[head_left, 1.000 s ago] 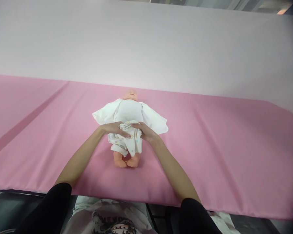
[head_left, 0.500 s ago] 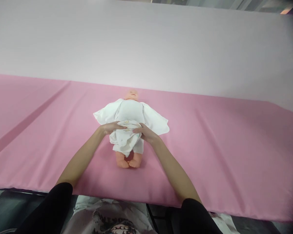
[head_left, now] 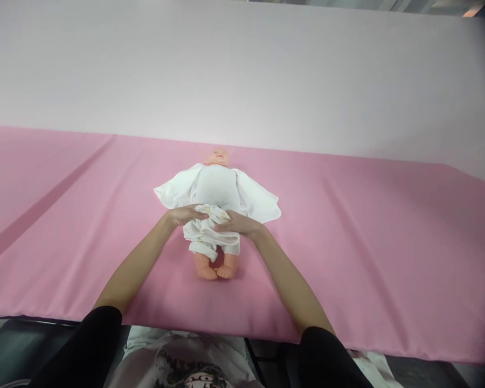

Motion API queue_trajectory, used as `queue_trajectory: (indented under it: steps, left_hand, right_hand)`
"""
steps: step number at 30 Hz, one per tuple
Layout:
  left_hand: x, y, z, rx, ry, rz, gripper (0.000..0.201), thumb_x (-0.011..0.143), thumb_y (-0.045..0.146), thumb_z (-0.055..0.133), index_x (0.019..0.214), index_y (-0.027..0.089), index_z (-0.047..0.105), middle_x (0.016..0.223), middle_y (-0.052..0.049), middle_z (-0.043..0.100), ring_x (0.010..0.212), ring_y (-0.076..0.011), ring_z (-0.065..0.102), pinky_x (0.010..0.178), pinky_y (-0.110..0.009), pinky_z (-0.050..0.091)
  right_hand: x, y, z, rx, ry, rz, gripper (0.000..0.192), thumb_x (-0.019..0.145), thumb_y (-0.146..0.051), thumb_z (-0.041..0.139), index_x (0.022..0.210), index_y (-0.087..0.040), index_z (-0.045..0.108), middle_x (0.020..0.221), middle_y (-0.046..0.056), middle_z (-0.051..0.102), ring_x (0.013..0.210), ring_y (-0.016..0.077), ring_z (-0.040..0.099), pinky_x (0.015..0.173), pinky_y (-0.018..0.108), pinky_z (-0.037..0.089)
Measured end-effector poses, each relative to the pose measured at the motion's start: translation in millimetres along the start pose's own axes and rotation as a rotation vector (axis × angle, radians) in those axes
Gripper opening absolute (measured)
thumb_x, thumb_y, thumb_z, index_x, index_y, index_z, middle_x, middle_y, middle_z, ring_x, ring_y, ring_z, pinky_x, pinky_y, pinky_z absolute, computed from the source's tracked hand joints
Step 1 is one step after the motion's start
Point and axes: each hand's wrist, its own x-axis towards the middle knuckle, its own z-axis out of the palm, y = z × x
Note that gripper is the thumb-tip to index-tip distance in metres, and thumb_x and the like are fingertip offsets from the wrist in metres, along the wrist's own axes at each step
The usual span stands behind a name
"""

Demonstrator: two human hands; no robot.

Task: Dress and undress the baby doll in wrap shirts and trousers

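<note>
A baby doll [head_left: 217,186] lies on its back on the pink-covered table, head away from me and bare feet toward me. White cloth flaps spread out from both its sides. Over its hips and upper legs sits a bunched white baby garment [head_left: 204,231] with a faint print; its exact kind is hard to make out. My left hand [head_left: 186,214] grips the garment's left side, thumb on top. From the right, my right hand [head_left: 238,223] pinches the gathered cloth, its thumb lying across the front. Some fingertips of both hands are hidden in the folds.
The pink table cover [head_left: 367,242] extends widely to both sides, with several creases. A pale wall or panel [head_left: 242,70] rises behind the table's far edge. Below the near edge are dark seats [head_left: 28,350] and my clothed lap.
Both hands still hold the garment. Its cloth is more gathered and bunched, and its hanging lower part has folded up. My right hand sits slightly lower.
</note>
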Motion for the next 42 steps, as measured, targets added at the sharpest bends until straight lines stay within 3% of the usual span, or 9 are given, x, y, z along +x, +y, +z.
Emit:
queue_trajectory:
  steps: [4,9,12,15,20,27,35,39,42]
  left_hand:
    - [2,1,-0.2,0.014,0.005,-0.013,0.06,0.063,0.04,0.081,0.113,0.013,0.062,0.106,-0.013,0.07,0.099,-0.0229,0.065,0.09,-0.035,0.047]
    - [0,15,6.8,0.234,-0.026,-0.002,0.064,0.059,0.034,0.083,0.116,0.017,0.061,0.108,-0.009,0.069,0.099,-0.0198,0.063,0.09,-0.032,0.046]
    - [0,20,13.3,0.328,0.033,0.005,0.056,0.065,0.033,0.079,0.116,0.018,0.061,0.109,-0.008,0.069,0.098,-0.0189,0.063,0.089,-0.032,0.046]
    - [1,18,14.8,0.318,0.041,-0.003,0.051,0.069,0.034,0.076,0.115,0.017,0.062,0.108,-0.009,0.069,0.097,-0.0199,0.063,0.089,-0.034,0.047]
    - [-4,25,11.6,0.374,-0.119,0.044,0.042,0.069,0.031,0.073,0.107,0.014,0.066,0.103,-0.009,0.07,0.095,-0.0203,0.063,0.088,-0.033,0.047]
    - [-29,62,38.1,0.827,-0.28,0.066,0.056,0.062,0.024,0.074,0.116,0.018,0.059,0.104,-0.003,0.066,0.093,-0.02,0.061,0.073,-0.025,0.045]
    - [-30,52,74.5,1.322,0.128,0.179,0.017,0.063,0.027,0.066,0.061,0.018,0.051,0.063,-0.001,0.053,0.065,-0.0172,0.051,0.059,-0.028,0.031]
    - [-31,52,72.2,1.242,0.128,0.16,0.014,0.067,0.029,0.061,0.07,0.019,0.051,0.07,-0.001,0.056,0.065,-0.0167,0.049,0.057,-0.027,0.03]
    - [-32,55,71.3,1.203,0.113,0.207,0.016,0.067,0.03,0.06,0.074,0.019,0.049,0.073,0.001,0.054,0.068,-0.0156,0.047,0.059,-0.026,0.031]
  right_hand:
    - [3,-1,1,0.094,0.081,-0.059,0.043,0.06,-0.029,0.081,0.099,-0.017,0.069,0.093,0.004,0.071,0.09,0.0191,0.063,0.079,0.029,0.049]
    - [14,10,4,0.386,0.235,-0.15,0.029,0.052,-0.025,0.078,0.077,-0.014,0.068,0.06,0.001,0.064,0.063,0.0167,0.06,0.063,0.027,0.047]
    - [14,15,6,0.421,0.201,-0.175,0.028,0.055,-0.029,0.077,0.076,-0.014,0.067,0.052,-0.002,0.057,0.054,0.0139,0.054,0.059,0.027,0.046]
    - [5,16,8,0.403,0.143,-0.173,0.035,0.059,-0.033,0.079,0.086,-0.014,0.067,0.065,0.001,0.064,0.061,0.0151,0.059,0.067,0.029,0.049]
    - [-17,13,14,0.242,0.209,-0.229,0.054,0.059,-0.028,0.082,0.107,-0.016,0.061,0.102,0.006,0.067,0.092,0.0188,0.062,0.085,0.031,0.048]
    - [-42,13,40,0.025,0.415,-0.339,0.049,0.064,-0.026,0.077,0.108,-0.02,0.056,0.103,0.003,0.063,0.096,0.0183,0.059,0.08,0.028,0.047]
    - [-60,40,75,-0.167,0.813,-0.358,0.042,0.074,-0.034,0.066,0.113,-0.023,0.053,0.119,0.005,0.058,0.112,0.0193,0.053,0.098,0.035,0.04]
    - [-70,74,93,-0.163,1.087,-0.12,0.045,0.076,-0.042,0.063,0.113,-0.021,0.051,0.119,0.01,0.057,0.104,0.0218,0.056,0.09,0.039,0.044]
    - [-70,87,109,-0.203,1.023,-0.079,0.049,0.079,-0.044,0.059,0.12,-0.02,0.047,0.118,0.011,0.058,0.098,0.0212,0.058,0.087,0.038,0.046]
